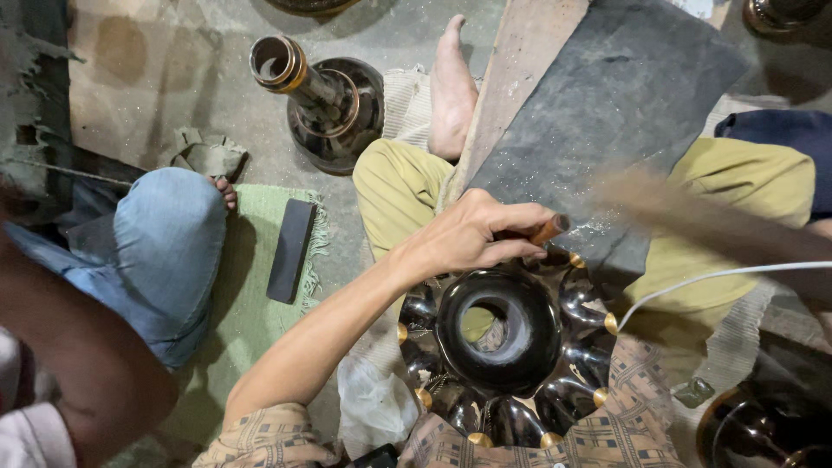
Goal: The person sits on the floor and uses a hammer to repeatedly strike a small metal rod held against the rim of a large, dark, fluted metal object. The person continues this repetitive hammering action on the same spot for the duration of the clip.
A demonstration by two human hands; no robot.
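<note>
My left hand (468,236) grips a short copper-tipped punch (549,229), its tip set at the upper rim of a black glossy ring-shaped metal vessel (498,347). The vessel has a scalloped edge with small brass knobs and rests in my lap on checked cloth. A motion-blurred brown wooden stick (667,212) sweeps in from the right edge above the vessel. My right hand (815,256) is a blur at that edge, apparently around the stick's end.
A dark slab (607,95) lies on a plank across the olive-trousered legs (394,186) of a person opposite, bare foot (451,87) beside it. A person in blue jeans (165,251) crouches at left. Nearby are a black block (290,250), a dark brass-rimmed vase (321,95) and a white cable (719,276).
</note>
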